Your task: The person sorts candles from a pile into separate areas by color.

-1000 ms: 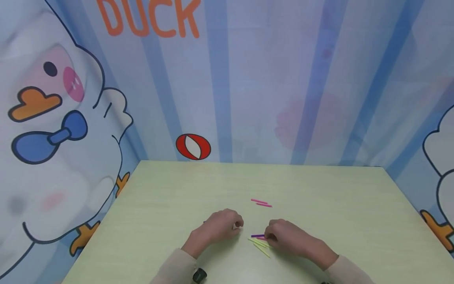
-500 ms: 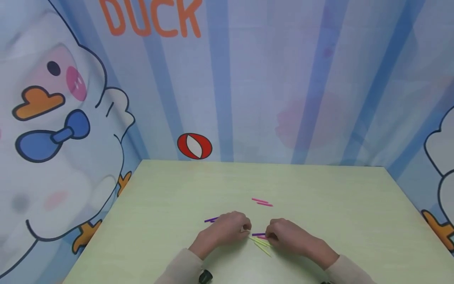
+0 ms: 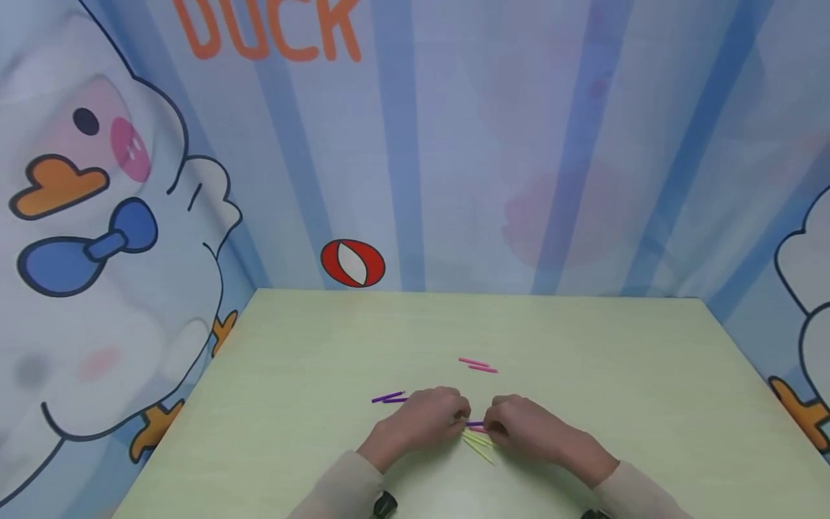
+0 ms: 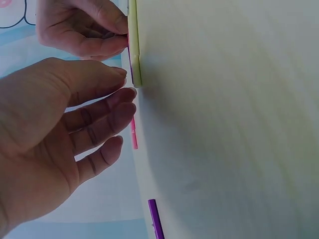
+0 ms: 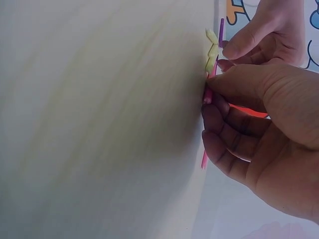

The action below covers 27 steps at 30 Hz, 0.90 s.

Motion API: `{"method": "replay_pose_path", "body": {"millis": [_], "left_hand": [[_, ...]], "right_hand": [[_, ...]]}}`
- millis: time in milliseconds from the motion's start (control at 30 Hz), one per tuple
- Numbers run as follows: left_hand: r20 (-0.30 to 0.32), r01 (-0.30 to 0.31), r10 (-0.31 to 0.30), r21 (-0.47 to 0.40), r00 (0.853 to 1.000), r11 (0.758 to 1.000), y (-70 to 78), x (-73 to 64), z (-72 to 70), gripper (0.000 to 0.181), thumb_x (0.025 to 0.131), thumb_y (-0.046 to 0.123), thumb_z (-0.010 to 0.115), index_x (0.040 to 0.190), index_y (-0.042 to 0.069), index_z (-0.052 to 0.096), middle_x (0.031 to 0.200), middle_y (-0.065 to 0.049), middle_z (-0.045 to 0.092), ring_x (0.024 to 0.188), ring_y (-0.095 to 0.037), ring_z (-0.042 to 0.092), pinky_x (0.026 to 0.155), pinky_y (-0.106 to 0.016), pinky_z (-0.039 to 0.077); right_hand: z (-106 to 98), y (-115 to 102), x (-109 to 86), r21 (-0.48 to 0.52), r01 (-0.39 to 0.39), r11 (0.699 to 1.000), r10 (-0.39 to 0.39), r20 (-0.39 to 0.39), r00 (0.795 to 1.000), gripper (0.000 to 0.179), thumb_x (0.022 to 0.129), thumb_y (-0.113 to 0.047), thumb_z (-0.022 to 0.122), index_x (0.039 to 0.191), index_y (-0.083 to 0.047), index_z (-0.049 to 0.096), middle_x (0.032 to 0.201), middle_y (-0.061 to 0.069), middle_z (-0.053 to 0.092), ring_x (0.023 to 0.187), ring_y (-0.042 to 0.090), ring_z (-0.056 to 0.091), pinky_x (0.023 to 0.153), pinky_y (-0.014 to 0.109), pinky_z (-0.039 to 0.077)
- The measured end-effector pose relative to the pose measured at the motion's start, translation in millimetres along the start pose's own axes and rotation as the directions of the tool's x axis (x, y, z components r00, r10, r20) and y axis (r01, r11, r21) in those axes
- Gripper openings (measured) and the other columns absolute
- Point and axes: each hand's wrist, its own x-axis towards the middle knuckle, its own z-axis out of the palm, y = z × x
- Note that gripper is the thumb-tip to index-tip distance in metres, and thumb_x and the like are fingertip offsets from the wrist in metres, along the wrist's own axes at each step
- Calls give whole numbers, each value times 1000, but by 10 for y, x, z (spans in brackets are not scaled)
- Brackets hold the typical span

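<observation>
Nearest are two pale sleeves (image 3: 340, 484), with a dark object (image 3: 385, 503) at the left wrist. Ahead of them, the left hand (image 3: 428, 419) and the right hand (image 3: 532, 432) face each other over a small pile on the desk (image 3: 311, 346). The left hand has its thumb and fingers bent, tips close together at the left end of the pile; whether it grips anything cannot be told. The right hand has thumb and fingertips drawn together, pinching the right end of a purple stick.

Nearest in the pile are several yellow sticks (image 3: 480, 453), overlapping too much to count. Their long axes slant from far left to near right, the nearest one most steeply, and their left ends bunch beside the left hand's fingertips. Just beyond them is a pink stick (image 3: 479, 430), pointing mostly left to right; whether the right hand also grips it cannot be told. Farther by a little, the purple stick (image 3: 475, 424) bridges the gap between the hands, its axis nearly level from side to side.

Beyond the left hand, two more purple sticks (image 3: 387, 397) lie close together, one with its right end angled away, the other almost level. Farther off, two pink sticks (image 3: 483, 369) lie nearly parallel and slightly staggered, right ends tipped toward the person. Behind the desk hangs a blue striped backdrop (image 3: 467, 158) with a red-and-white ball (image 3: 353, 263) printed low.
</observation>
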Motion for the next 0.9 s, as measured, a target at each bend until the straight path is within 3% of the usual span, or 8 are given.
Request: {"method": "replay_pose_path", "body": {"millis": [133,567,900], "left_hand": [[22,-4,4,2,1000,1000,-4,30,8,9,92,10,66,91,17,73,78,11,55,71,-5,47,65,-18,43],[63,36,-37,21,997,999,70,73,65,12,90,8,68,85,18,73,74,11,56,67,-5,48,62,-20,43],[37,18,-20,48,999,999,65,79,39,14,88,6,68,80,17,72,69,10,54,64,-5,47,58,-19,41]], "right_hand": [[-21,-7,2,9,12,1000,-12,-7,1000,15,86,1,69,79,-11,71,72,-12,51,66,0,44,61,21,44],[8,-6,-27,27,14,1000,-14,-5,1000,16,86,3,68,81,-12,72,74,-12,53,68,-1,45,62,21,44],[-15,-18,-7,-37,20,999,-19,22,1000,15,83,2,68,79,-13,70,73,-14,47,66,0,42,62,21,43]]}}
